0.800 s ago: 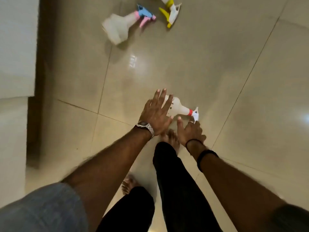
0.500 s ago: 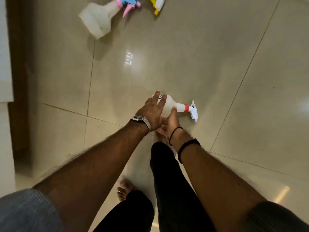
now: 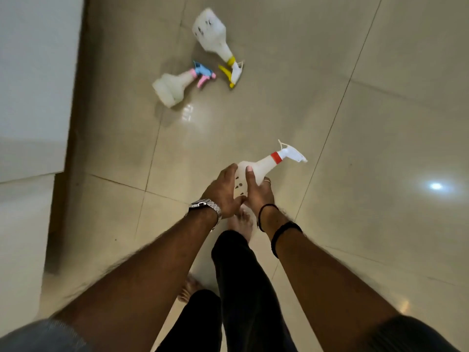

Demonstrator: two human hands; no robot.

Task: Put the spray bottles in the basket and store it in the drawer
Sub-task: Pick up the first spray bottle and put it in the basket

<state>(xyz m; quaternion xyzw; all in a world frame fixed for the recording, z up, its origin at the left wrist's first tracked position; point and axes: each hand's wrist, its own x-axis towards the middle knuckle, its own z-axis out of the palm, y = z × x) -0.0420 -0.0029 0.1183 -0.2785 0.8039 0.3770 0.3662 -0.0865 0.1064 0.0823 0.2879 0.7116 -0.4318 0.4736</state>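
Moved: the red-collared spray bottle point(image 3: 264, 165), flat on the floor point(image 3: 355, 123) half a second ago, is now lifted, nozzle tilted up to the right.
Floor: open tile right; white cabinet point(image 3: 35, 85) left.
Hands: left hand point(image 3: 223, 190) and right hand point(image 3: 257, 191) clamped together on its base.
Far bottles: pink-blue bottle point(image 3: 175, 88) and yellow bottle point(image 3: 215, 39) lying on tile.

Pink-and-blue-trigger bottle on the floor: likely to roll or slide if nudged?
The pink-and-blue-trigger bottle lies on its side; its trigger should stop a full roll. Glossy floor tile suggests it slides easily. Looks translucent and empty, so probably light.
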